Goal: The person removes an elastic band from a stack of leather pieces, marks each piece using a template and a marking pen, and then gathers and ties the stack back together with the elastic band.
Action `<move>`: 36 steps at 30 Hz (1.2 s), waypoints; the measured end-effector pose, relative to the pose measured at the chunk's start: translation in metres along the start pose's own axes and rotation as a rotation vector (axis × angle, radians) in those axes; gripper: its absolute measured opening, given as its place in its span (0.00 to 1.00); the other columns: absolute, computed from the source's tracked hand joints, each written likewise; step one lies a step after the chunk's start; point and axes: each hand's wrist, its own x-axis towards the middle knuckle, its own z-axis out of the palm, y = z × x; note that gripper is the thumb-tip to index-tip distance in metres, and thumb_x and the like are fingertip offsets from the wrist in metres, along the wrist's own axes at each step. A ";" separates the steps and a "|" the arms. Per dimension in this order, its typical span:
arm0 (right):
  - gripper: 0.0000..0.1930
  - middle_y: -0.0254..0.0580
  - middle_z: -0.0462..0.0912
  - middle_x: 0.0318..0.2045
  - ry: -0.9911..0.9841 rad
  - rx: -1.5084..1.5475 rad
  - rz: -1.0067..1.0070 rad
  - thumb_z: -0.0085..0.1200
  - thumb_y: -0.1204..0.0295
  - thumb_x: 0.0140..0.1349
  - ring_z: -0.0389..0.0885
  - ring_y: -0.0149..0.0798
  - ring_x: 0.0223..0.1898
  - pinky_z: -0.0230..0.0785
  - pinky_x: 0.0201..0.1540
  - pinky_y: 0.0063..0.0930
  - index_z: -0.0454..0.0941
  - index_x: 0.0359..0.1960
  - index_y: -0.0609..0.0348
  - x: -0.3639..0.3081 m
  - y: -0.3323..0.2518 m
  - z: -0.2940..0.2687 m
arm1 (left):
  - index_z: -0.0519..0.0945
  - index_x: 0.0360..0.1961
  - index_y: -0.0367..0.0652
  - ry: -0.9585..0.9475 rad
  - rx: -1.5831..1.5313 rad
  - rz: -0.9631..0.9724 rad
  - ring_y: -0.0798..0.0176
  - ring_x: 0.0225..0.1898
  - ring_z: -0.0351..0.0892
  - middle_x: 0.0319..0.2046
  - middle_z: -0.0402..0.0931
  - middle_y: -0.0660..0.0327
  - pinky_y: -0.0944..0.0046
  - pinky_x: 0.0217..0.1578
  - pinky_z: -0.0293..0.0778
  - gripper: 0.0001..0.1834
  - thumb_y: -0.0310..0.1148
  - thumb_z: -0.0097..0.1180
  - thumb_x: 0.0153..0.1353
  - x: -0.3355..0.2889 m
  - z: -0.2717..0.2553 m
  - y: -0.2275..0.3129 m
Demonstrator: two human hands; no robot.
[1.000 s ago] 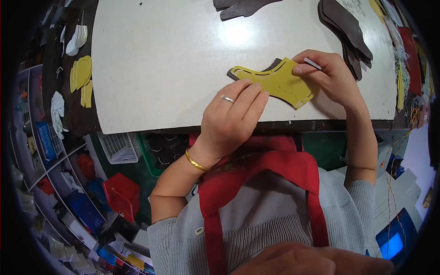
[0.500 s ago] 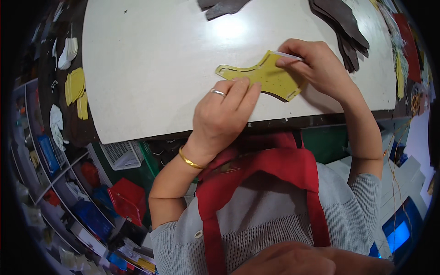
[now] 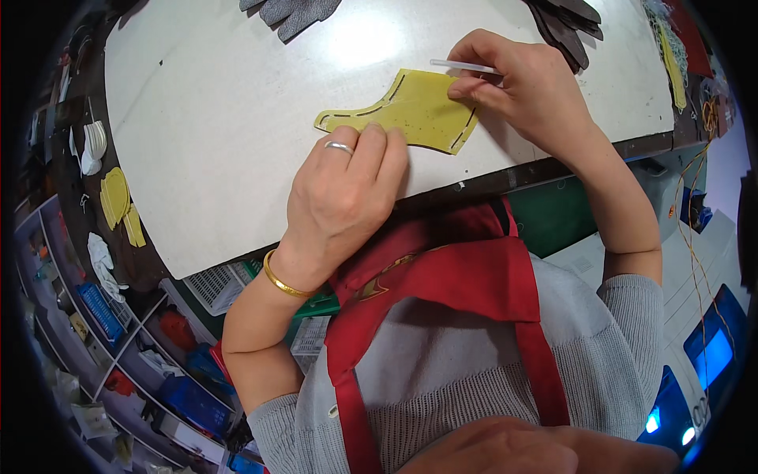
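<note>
A yellow curved flat piece (image 3: 418, 110) with dark dashed marks along its edges lies on the white table (image 3: 237, 142). My left hand (image 3: 343, 197), wearing a silver ring and a gold bracelet, presses its fingertips on the piece's near edge. My right hand (image 3: 525, 87) holds a thin white pen-like stick (image 3: 462, 66) with its tip at the piece's right end.
Dark grey cut pieces lie at the table's far edge (image 3: 292, 12) and at the far right (image 3: 568, 24). Yellow pieces (image 3: 118, 201) sit on a dark surface at the left. Shelves with blue and red bins (image 3: 103, 312) stand below the table.
The view has shifted, so the table and piece sit further left and higher. My right hand has moved along the piece's right end, and my left hand stays pressed on it.
</note>
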 end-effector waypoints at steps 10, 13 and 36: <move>0.10 0.35 0.85 0.29 0.004 -0.149 -0.167 0.65 0.64 0.59 0.85 0.43 0.28 0.74 0.29 0.35 0.81 0.38 0.52 -0.003 -0.012 -0.003 | 0.84 0.51 0.44 0.039 0.050 -0.067 0.58 0.36 0.78 0.46 0.80 0.55 0.62 0.38 0.80 0.21 0.29 0.61 0.53 -0.004 0.013 0.025; 0.08 0.37 0.84 0.29 -0.063 -0.108 -0.138 0.61 0.64 0.64 0.84 0.45 0.31 0.74 0.32 0.36 0.81 0.37 0.54 0.009 -0.011 -0.014 | 0.84 0.48 0.40 0.054 -0.006 -0.082 0.55 0.40 0.80 0.44 0.80 0.50 0.59 0.42 0.80 0.19 0.29 0.61 0.53 -0.002 0.015 0.031; 0.15 0.41 0.82 0.22 -0.181 0.005 -0.440 0.51 0.56 0.72 0.83 0.48 0.25 0.73 0.28 0.40 0.78 0.35 0.54 0.070 -0.069 0.034 | 0.83 0.52 0.42 0.076 -0.013 -0.153 0.49 0.45 0.80 0.47 0.78 0.47 0.50 0.53 0.80 0.19 0.34 0.53 0.61 -0.010 0.016 0.043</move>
